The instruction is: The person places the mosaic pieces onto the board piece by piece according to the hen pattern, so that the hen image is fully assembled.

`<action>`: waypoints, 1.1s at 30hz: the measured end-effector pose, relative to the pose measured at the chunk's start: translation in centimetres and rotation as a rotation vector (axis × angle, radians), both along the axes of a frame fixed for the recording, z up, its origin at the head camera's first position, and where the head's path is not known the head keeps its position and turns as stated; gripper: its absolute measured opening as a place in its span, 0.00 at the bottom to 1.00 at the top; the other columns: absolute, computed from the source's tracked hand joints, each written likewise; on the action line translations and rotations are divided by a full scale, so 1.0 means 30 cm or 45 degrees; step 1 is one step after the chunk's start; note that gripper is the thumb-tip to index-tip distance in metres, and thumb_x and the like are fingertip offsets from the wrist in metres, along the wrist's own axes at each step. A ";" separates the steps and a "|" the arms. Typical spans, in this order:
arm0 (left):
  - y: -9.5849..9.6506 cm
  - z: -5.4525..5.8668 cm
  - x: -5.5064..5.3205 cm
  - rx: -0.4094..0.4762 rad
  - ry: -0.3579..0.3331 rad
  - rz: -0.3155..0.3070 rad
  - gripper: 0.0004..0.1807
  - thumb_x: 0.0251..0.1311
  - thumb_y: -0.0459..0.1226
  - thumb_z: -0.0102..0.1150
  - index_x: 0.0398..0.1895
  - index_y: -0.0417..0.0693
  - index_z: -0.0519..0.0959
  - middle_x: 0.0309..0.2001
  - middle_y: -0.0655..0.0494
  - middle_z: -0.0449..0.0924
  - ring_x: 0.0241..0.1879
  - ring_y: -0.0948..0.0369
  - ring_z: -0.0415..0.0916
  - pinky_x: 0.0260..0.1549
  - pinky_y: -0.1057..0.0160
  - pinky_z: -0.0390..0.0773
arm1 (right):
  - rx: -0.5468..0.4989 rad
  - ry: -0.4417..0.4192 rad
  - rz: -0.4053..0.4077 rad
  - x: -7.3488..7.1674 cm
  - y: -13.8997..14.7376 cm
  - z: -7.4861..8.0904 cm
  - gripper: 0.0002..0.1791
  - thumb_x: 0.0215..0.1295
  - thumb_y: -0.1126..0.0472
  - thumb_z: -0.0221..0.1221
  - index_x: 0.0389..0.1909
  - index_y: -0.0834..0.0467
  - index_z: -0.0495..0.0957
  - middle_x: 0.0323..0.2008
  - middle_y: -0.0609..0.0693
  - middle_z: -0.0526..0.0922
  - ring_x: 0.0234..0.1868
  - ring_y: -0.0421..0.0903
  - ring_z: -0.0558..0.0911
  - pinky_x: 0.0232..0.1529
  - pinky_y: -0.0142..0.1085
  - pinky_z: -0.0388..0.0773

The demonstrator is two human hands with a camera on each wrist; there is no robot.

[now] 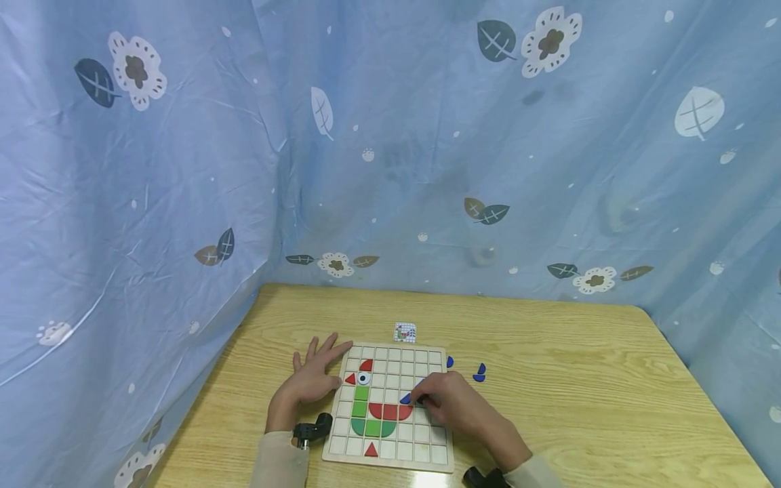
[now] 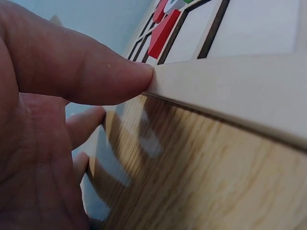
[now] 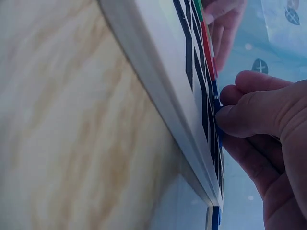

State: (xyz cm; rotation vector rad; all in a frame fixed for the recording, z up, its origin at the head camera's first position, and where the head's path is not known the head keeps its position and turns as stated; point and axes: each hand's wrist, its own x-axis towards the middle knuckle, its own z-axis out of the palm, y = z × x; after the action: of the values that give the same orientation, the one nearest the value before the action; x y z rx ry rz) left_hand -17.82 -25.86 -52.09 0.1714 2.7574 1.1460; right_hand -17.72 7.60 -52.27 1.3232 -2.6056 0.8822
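Note:
A wooden grid board [image 1: 390, 463] lies on the table with flat coloured pieces set in a bird-like shape. My left hand [image 1: 314, 379] is spread at its left side; the left thumb [image 2: 110, 79] touches the board's edge in the left wrist view. Over the middle right of the grid, my right hand [image 1: 454, 404] pinches a small blue piece [image 3: 219, 125], partly hidden by the thumb and fingers. Another blue piece [image 1: 405, 398] lies just left of those fingertips, above the red row [image 1: 390, 411]. Green squares [image 1: 361, 409], a round eye piece [image 1: 363, 378] and red triangles [image 1: 371, 450] fill other cells.
Several loose blue curved pieces [image 1: 478, 377] lie on the table [image 1: 579, 393] to the board's right. A small printed picture card [image 1: 405, 332] sits beyond the board's far edge. Blue patterned curtain [image 1: 421, 169] hangs behind and along the sides.

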 end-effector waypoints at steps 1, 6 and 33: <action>0.000 0.000 0.000 0.001 0.000 0.000 0.45 0.56 0.27 0.63 0.82 0.53 0.72 0.89 0.38 0.50 0.88 0.31 0.27 0.75 0.20 0.18 | 0.002 0.001 0.000 0.001 -0.001 0.000 0.15 0.64 0.76 0.70 0.41 0.53 0.93 0.41 0.41 0.94 0.47 0.36 0.91 0.50 0.34 0.89; -0.001 -0.002 -0.001 -0.003 0.003 0.002 0.45 0.56 0.27 0.63 0.82 0.53 0.72 0.89 0.39 0.50 0.88 0.31 0.27 0.75 0.20 0.18 | -0.027 -0.021 0.028 0.003 -0.007 0.001 0.17 0.62 0.78 0.69 0.41 0.53 0.93 0.41 0.41 0.94 0.47 0.35 0.90 0.50 0.34 0.89; 0.000 0.001 0.000 0.011 -0.004 -0.007 0.45 0.57 0.27 0.63 0.82 0.52 0.72 0.89 0.38 0.50 0.88 0.31 0.27 0.75 0.20 0.17 | -0.145 -0.114 -0.131 -0.005 0.075 0.013 0.12 0.63 0.71 0.73 0.43 0.54 0.93 0.42 0.42 0.94 0.45 0.38 0.91 0.50 0.38 0.90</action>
State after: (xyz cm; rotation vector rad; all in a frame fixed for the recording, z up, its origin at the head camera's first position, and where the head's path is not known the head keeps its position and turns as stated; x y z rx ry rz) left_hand -17.82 -25.85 -52.05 0.1780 2.7480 1.1554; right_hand -17.87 9.85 -51.88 1.1357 -2.6170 1.0784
